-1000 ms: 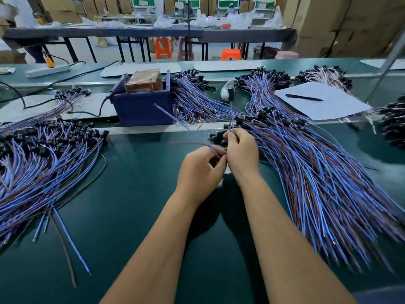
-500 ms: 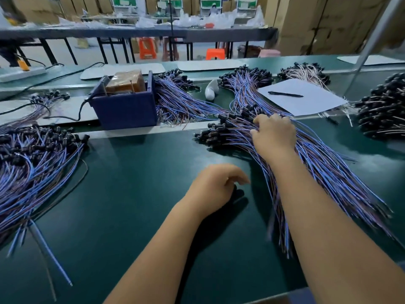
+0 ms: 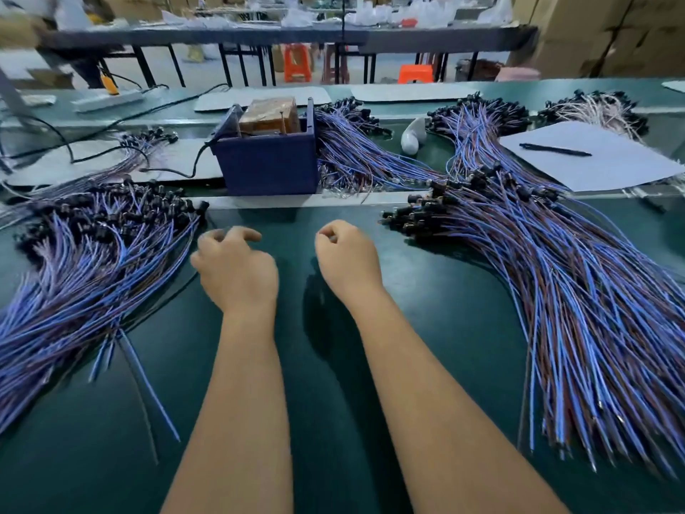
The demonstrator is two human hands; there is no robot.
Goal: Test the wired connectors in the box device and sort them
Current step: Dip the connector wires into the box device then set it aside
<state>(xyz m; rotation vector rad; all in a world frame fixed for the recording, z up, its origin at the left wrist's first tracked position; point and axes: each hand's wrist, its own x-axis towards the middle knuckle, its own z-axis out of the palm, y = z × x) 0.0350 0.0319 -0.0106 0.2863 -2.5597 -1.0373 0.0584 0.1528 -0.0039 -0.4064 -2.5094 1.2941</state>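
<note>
The dark blue box device (image 3: pixel 267 168) stands at the back of the green mat (image 3: pixel 333 365), with a brown block (image 3: pixel 268 115) inside it. A big pile of blue and brown wired connectors (image 3: pixel 92 261) lies on the left, and a larger pile (image 3: pixel 556 291) lies on the right. My left hand (image 3: pixel 237 268) hovers just right of the left pile with its fingers spread and loosely bent, holding nothing. My right hand (image 3: pixel 346 261) is over the bare mat in front of the box. Its fingers are curled in, and no wire shows in it.
More connector bundles lie behind the box (image 3: pixel 356 153) and farther right (image 3: pixel 478 120). A paper sheet (image 3: pixel 611 165) with a pen (image 3: pixel 554 150) sits at the back right. A white object (image 3: pixel 411 137) lies between the bundles. A black cable (image 3: pixel 178 172) runs left from the box.
One second ago both hands pinched a wire together. Then my right hand pressed on the right pile. It has now pulled back to the mat, and my left hand has moved toward the left pile.
</note>
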